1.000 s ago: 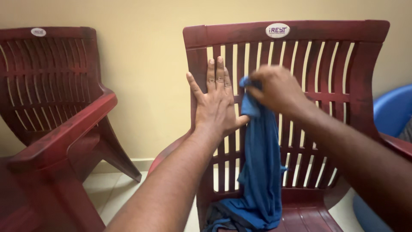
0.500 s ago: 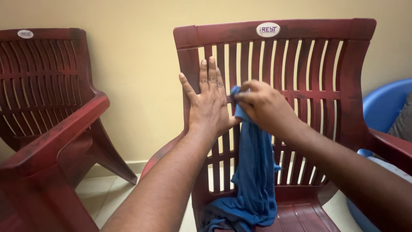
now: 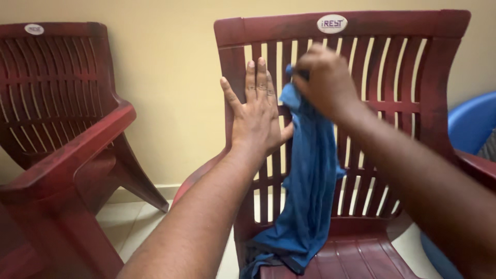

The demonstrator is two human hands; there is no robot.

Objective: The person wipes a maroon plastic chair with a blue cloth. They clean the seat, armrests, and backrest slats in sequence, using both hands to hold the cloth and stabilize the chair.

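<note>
The left hand [image 3: 257,113] lies flat and released against the dark red slatted plastic chair [image 3: 392,103] backrest. The right hand [image 3: 324,82] clenches a long blue cloth [image 3: 310,181], which hangs down onto the seat.

There is only one view, from the person's head. It looks forward and a little down, very near to the slatted back of a dark red plastic chair [image 3: 387,67], with the wall [image 3: 165,77] behind.
</note>
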